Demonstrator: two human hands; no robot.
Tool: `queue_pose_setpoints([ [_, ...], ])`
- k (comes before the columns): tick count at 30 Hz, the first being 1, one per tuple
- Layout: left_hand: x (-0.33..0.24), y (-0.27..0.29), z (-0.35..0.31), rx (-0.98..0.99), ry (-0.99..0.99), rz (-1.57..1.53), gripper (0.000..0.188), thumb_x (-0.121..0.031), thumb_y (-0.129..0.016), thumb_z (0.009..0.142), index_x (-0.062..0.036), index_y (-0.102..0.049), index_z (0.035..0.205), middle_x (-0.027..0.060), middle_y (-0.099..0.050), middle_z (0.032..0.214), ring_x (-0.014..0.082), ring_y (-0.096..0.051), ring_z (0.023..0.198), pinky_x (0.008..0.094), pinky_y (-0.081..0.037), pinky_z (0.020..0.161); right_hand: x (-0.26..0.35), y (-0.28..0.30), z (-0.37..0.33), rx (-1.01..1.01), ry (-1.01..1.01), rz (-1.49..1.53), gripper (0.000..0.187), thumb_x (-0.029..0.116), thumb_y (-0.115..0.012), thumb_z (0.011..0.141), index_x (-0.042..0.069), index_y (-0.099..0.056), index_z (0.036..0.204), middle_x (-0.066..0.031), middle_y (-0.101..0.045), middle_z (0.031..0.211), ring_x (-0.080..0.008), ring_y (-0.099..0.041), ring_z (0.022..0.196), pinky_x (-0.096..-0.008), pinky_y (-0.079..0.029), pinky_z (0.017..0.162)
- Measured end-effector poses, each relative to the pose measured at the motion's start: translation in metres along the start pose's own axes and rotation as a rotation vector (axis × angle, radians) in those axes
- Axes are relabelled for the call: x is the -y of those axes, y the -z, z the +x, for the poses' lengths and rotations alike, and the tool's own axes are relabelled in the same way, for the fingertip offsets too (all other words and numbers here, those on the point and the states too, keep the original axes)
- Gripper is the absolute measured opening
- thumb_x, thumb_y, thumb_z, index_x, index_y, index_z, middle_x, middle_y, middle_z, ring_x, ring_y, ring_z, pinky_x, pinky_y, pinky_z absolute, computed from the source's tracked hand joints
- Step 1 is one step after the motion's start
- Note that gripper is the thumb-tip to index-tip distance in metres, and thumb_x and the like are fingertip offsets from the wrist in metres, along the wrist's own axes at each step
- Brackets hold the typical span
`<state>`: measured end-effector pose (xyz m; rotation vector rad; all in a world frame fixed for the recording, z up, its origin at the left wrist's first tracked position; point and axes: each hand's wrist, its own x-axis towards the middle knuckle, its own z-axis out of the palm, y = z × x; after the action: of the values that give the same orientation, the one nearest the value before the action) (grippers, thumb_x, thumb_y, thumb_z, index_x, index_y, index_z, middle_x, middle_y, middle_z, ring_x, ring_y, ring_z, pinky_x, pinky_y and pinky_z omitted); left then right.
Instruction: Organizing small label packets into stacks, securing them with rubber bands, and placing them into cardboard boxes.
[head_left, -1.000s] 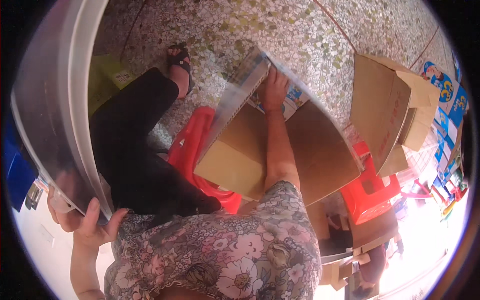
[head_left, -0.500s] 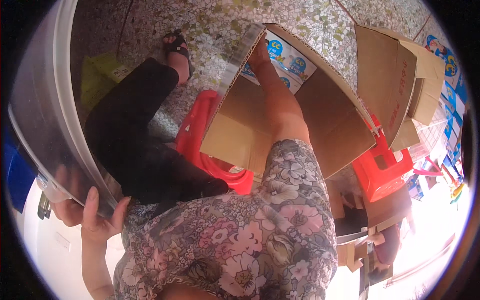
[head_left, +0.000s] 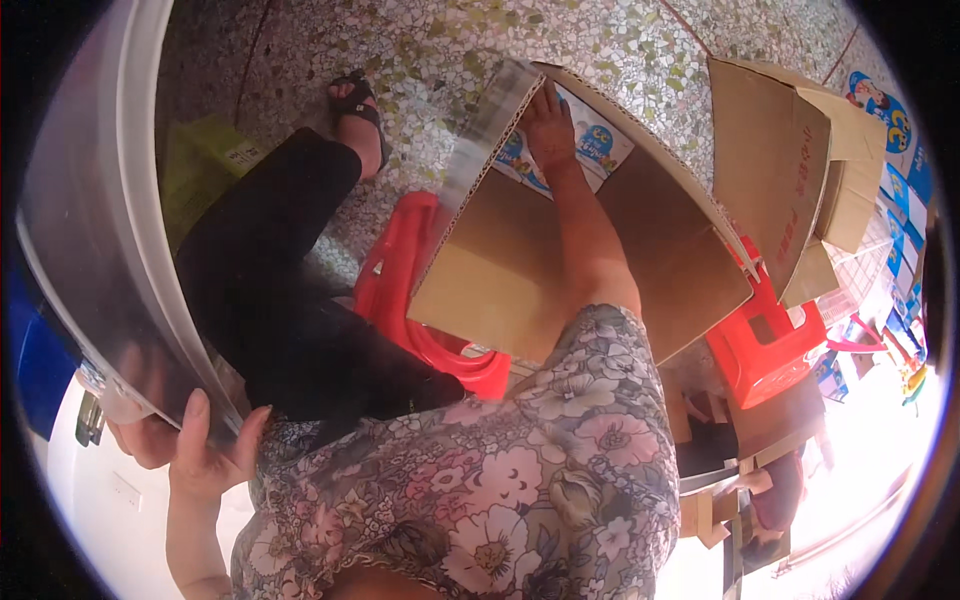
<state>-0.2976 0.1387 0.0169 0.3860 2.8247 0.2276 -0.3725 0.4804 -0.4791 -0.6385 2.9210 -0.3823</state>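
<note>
A large open cardboard box (head_left: 500, 270) stands in front of me on a red plastic stool (head_left: 395, 270). My right hand (head_left: 548, 135) reaches deep inside it, back of the hand up, fingers stretched toward the far corner. Beneath it lie white-and-blue printed packages (head_left: 598, 145) at the box's far end; the hand partly covers them. My left hand (head_left: 190, 440) grips the lower edge of a framed glass panel (head_left: 95, 220) at the far left, some fingers seen dimly through the glass.
Another cardboard box (head_left: 765, 170) with raised flaps stands to the right, near a second red stool (head_left: 765, 350). Blue packages (head_left: 905, 200) are stacked at the right edge. A yellow-green crate (head_left: 200, 165) sits beyond my leg. Another person (head_left: 778, 500) appears at lower right.
My right hand has shifted right from the box's side edge onto the packages, its back now showing. The box sits slightly lower in view. My left hand keeps its hold.
</note>
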Motion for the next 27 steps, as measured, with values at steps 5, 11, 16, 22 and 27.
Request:
queue_pose_setpoints([
  [5, 0.002, -0.001, -0.001, 0.077, -0.106, 0.098, 0.080, -0.018, -0.081, 0.075, -0.0154, -0.034, 0.140, 0.0263, -0.025, 0.143, 0.0483, -0.033, 0.133, 0.0531, -0.039, 0.105, 0.002, -0.006, -0.006, 0.198, -0.044, -0.129, 0.060, 0.022, -0.062, 0.082, 0.002, -0.046, 0.136, -0.0194, -0.041, 0.144, -0.0372, -0.028, 0.140, -0.0542, -0.037, 0.103],
  [11, 0.028, 0.003, -0.064, 0.133, 0.026, -0.089, 0.084, 0.002, -0.079, 0.072, -0.0079, -0.031, 0.141, 0.0276, -0.041, 0.137, 0.0411, -0.042, 0.128, 0.0433, -0.035, 0.106, 0.042, -0.014, 0.013, 0.101, -0.060, 0.182, 0.054, 0.020, -0.054, 0.083, 0.004, -0.050, 0.134, -0.0182, -0.043, 0.142, -0.0372, -0.035, 0.135, -0.0619, -0.028, 0.104],
  [16, 0.018, -0.019, -0.043, 0.035, -0.036, -0.259, 0.083, 0.001, -0.079, 0.072, -0.0026, -0.030, 0.139, 0.0279, -0.039, 0.139, 0.0403, -0.042, 0.128, 0.0425, -0.035, 0.106, -0.032, -0.091, 0.010, 0.092, -0.060, -0.163, 0.047, 0.020, -0.052, 0.090, 0.011, -0.048, 0.135, -0.0074, -0.046, 0.136, -0.0276, -0.050, 0.120, -0.0562, -0.045, 0.089],
  [22, 0.018, -0.025, -0.050, 0.142, -0.031, -0.072, 0.085, 0.001, -0.079, 0.072, -0.0026, -0.029, 0.140, 0.0282, -0.040, 0.138, 0.0400, -0.042, 0.128, 0.0432, -0.034, 0.107, 0.019, -0.069, -0.016, 0.075, -0.037, 0.124, 0.045, 0.028, -0.054, 0.092, 0.011, -0.051, 0.133, -0.0090, -0.054, 0.130, -0.0312, -0.054, 0.117, -0.0513, -0.044, 0.095],
  [27, 0.016, -0.002, -0.054, 0.108, 0.003, -0.109, 0.084, 0.001, -0.080, 0.071, -0.0023, -0.032, 0.140, 0.0280, -0.040, 0.138, 0.0411, -0.041, 0.129, 0.0438, -0.034, 0.106, 0.013, -0.045, 0.004, 0.010, -0.087, -0.097, 0.057, 0.037, -0.060, 0.088, 0.012, -0.046, 0.136, -0.0077, -0.056, 0.130, -0.0325, -0.054, 0.117, -0.0528, -0.042, 0.097],
])
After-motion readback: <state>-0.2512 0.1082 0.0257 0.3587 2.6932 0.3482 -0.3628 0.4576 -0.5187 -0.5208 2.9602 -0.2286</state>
